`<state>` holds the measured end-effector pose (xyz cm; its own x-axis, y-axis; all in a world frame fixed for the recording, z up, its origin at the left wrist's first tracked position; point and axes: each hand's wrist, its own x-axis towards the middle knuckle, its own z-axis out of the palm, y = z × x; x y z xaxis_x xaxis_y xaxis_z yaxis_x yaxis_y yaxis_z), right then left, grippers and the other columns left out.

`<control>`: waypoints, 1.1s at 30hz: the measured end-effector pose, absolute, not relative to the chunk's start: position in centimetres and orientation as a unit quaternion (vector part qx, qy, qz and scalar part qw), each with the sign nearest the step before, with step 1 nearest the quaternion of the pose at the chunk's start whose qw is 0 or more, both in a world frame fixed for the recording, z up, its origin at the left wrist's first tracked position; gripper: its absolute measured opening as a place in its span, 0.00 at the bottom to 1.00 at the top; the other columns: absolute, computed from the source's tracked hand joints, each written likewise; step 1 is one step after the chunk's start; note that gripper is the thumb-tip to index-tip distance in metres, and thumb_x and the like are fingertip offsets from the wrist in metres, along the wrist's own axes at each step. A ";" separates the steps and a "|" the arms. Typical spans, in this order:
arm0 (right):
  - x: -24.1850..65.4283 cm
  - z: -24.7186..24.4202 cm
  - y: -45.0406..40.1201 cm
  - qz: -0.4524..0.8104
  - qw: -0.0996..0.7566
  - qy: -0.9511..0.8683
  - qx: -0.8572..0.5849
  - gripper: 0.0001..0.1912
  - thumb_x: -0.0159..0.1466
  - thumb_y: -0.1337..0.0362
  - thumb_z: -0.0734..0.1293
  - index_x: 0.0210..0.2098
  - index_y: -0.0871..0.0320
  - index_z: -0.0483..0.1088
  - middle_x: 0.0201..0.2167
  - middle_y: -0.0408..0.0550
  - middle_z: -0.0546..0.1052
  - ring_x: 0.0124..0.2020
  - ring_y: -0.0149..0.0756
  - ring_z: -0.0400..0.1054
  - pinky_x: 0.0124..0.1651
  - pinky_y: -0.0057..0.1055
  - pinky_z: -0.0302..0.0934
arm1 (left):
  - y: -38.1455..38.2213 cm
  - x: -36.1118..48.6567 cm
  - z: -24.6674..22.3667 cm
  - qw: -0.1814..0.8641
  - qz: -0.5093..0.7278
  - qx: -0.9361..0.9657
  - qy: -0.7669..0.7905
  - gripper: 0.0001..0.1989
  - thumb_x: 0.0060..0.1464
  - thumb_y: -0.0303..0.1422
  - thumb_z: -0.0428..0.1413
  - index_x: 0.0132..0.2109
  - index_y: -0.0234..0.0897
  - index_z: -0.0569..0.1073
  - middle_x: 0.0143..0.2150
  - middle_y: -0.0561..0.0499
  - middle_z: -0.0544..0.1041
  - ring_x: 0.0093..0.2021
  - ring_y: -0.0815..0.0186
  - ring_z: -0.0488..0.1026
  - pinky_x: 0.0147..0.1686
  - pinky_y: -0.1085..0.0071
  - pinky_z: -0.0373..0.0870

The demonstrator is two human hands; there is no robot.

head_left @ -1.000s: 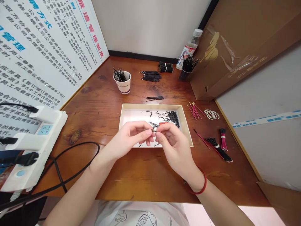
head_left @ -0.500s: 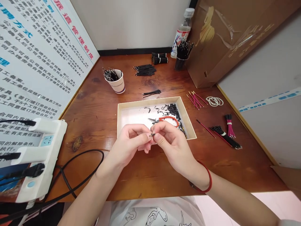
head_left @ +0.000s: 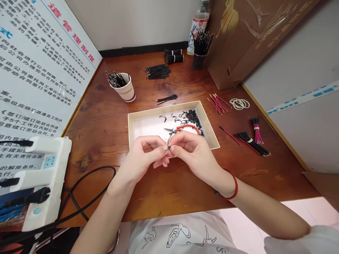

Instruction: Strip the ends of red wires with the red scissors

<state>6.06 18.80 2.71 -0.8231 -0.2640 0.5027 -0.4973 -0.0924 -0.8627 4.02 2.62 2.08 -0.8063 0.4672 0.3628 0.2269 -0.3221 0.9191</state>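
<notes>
My left hand (head_left: 148,152) and my right hand (head_left: 189,148) meet over the near edge of a shallow cardboard tray (head_left: 130,128). Pinched between both thumbs and forefingers is a small dark piece (head_left: 168,147), mostly covered by the fingertips; its kind is too small to make out. Just beyond my hands, red-handled scissors (head_left: 188,127) lie in the tray with their blades pointing left. Black scraps (head_left: 192,117) are heaped in the tray's right far corner, with a few scattered over its white floor.
Behind the tray lie short black wires (head_left: 166,99) and a larger pile (head_left: 157,71). A paper cup (head_left: 126,92) and a clear cup (head_left: 200,60) hold more wires. Pink wires (head_left: 217,104), rubber bands (head_left: 239,103) and tied bundles (head_left: 256,131) sit right. A power strip (head_left: 57,176) stands left.
The camera view has shifted a little, so the tabletop things appear higher and farther left. Both hands stay together, fingertips pinched on the small dark piece.
</notes>
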 end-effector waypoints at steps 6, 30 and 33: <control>5.1 4.3 19.9 0.664 0.052 -0.676 0.315 0.11 0.60 0.57 0.73 0.30 0.57 0.72 0.27 0.39 0.73 0.29 0.25 0.68 0.35 0.26 0.65 | 1.8 4.3 2.2 -0.157 0.660 0.338 0.652 0.07 0.54 0.34 0.63 0.41 0.41 0.82 0.38 0.49 0.82 0.34 0.67 0.75 0.32 0.73 0.69; 4.3 5.1 21.8 0.415 0.208 -0.855 0.228 0.08 0.66 0.59 0.65 0.38 0.55 0.63 0.35 0.48 0.73 0.36 0.37 0.68 0.38 0.34 0.63 | 3.2 2.8 1.2 -0.376 0.694 0.207 0.578 0.05 0.48 0.29 0.67 0.35 0.41 0.83 0.36 0.51 0.84 0.33 0.64 0.81 0.37 0.69 0.81; 6.3 4.7 21.0 0.537 0.071 -0.789 0.288 0.19 0.62 0.46 0.69 0.37 0.54 0.64 0.30 0.43 0.68 0.31 0.33 0.63 0.34 0.32 0.62 | 3.3 2.8 1.2 -0.386 0.701 0.182 0.571 0.06 0.46 0.29 0.68 0.35 0.39 0.83 0.35 0.51 0.84 0.33 0.63 0.81 0.34 0.69 0.81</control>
